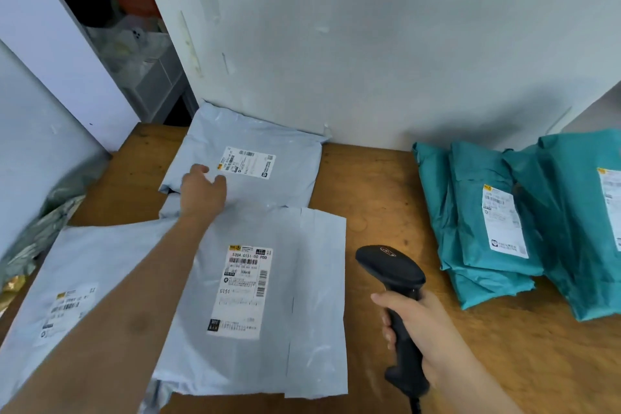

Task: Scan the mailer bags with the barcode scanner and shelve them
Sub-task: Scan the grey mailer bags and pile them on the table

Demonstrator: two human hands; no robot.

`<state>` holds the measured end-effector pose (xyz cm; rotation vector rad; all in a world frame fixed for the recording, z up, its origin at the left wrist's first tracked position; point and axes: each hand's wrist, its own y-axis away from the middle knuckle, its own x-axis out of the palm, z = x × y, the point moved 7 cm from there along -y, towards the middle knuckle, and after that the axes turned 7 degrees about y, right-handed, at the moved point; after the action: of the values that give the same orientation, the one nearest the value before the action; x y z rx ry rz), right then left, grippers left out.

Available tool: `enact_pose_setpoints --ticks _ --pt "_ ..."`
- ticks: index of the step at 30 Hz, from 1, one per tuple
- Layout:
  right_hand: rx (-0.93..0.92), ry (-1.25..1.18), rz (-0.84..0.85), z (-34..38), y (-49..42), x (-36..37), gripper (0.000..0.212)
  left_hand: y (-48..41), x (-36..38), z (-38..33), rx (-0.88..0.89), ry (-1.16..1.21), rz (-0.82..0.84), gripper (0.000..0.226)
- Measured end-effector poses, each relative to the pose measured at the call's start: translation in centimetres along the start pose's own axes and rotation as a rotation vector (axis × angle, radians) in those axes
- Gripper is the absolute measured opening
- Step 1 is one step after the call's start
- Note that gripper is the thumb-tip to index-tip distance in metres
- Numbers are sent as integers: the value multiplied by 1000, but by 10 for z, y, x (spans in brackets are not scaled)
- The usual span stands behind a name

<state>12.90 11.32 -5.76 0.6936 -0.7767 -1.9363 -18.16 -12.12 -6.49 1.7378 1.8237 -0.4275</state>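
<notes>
Three pale grey mailer bags lie label-up on the wooden table (pixel 376 198): a far one (pixel 268 158) against the wall, a middle one (pixel 255 299) in front of me, and a near-left one (pixel 67 279) partly under my forearm. My left hand (pixel 201 190) reaches over the far bag's near-left part, fingers spread, touching or just above it. My right hand (pixel 420 326) grips the handle of a black barcode scanner (pixel 393 269), whose head points forward beside the middle bag. Teal mailer bags (pixel 484 222) are stacked at the right.
A grey-white wall (pixel 369 44) rises directly behind the table. A dark gap with stored items (pixel 134 54) opens at the back left. Crumpled plastic wrapping (pixel 43 225) sits off the table's left edge. Bare wood shows between the grey and teal bags.
</notes>
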Motion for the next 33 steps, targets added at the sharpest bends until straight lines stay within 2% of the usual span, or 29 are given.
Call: enact_pose_setpoints --ticks 3,6,9,12,16,17,18,20,24,28,33 --pt "-6 18 -9 12 -12 0 31 -52 10 20 -285 115 8 32" --pt "3 30 -15 17 -22 -1 34 -76 33 45 -560 261 150 51" --pt "29 70 10 18 -27 -1 38 -98 47 72 -679 296 166 60" --pt "42 109 12 17 -31 -3 42 -109 62 90 -696 435 187 64" --pt "54 104 10 16 -32 -2 40 -96 58 65 -640 714 65 59" --pt "55 98 16 15 -30 -2 40 -91 59 47 -603 810 81 58" --pt "55 92 22 15 -29 -2 40 -83 59 25 -549 901 121 48" --pt "53 85 27 14 -24 -4 39 -64 51 -17 -453 1021 173 11" --pt "13 45 -8 17 -4 -19 40 -10 33 -93 -297 1237 351 10" --pt "-70 -75 -107 17 35 -60 35 54 44 -110 -286 1198 566 13" --pt "-104 -250 -265 -18 84 -124 22 140 100 -80 -323 899 802 14"
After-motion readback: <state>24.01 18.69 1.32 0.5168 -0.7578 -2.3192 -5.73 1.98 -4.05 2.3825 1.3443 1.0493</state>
